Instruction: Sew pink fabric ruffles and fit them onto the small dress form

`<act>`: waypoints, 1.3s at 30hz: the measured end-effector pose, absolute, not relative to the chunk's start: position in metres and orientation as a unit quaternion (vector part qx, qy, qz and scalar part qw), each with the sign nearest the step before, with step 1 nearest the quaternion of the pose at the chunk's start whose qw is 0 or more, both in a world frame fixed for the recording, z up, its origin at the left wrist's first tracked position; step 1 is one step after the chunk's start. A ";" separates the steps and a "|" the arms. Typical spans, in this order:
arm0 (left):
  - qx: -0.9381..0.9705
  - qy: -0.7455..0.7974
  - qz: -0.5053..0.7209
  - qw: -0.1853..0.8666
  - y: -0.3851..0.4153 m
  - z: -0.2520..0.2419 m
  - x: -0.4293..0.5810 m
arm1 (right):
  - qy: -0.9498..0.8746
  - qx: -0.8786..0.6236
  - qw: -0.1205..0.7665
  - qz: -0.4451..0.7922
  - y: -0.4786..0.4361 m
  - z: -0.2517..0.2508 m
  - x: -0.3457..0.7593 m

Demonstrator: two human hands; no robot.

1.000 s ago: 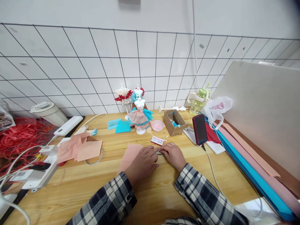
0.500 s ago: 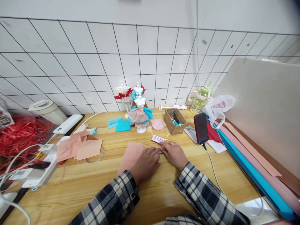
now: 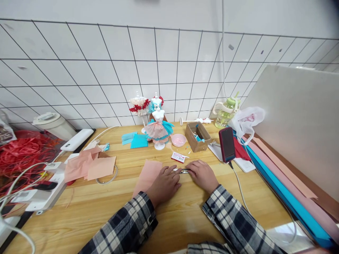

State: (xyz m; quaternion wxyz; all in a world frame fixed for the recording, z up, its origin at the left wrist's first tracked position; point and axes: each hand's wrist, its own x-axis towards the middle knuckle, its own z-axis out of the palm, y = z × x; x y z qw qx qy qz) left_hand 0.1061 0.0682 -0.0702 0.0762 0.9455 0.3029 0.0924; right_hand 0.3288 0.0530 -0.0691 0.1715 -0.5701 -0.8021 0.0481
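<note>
Between my hands is a slim, shiny metal tool (image 3: 184, 171), partly covered, so its kind cannot be made out. My left hand (image 3: 164, 183) is closed at its left end, the fingers bent over it. At the right end, the fingers of my right hand (image 3: 202, 174) pinch it. Just beyond the hands lies a small red-and-white box (image 3: 178, 157) with a printed label, untouched. A peach paper sheet (image 3: 148, 175) rests flat beside my left hand, partly beneath the wrist.
Small dress forms in paper skirts (image 3: 158, 129) stand at the back. Near them are blue paper pieces (image 3: 139, 140), a pink bowl (image 3: 178, 140) and a cardboard box (image 3: 198, 137). A cabled phone (image 3: 227, 145) stands right; a power strip (image 3: 50, 194) and peach scraps (image 3: 100, 168) lie left.
My right hand has drawn back to the right, off the small red-and-white box. More of the metal tool shows between my hands. My left hand has barely moved.
</note>
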 end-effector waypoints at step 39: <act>0.878 0.441 0.159 0.097 0.036 -0.066 -0.003 | -0.890 -0.423 0.150 0.082 0.043 -0.062 0.219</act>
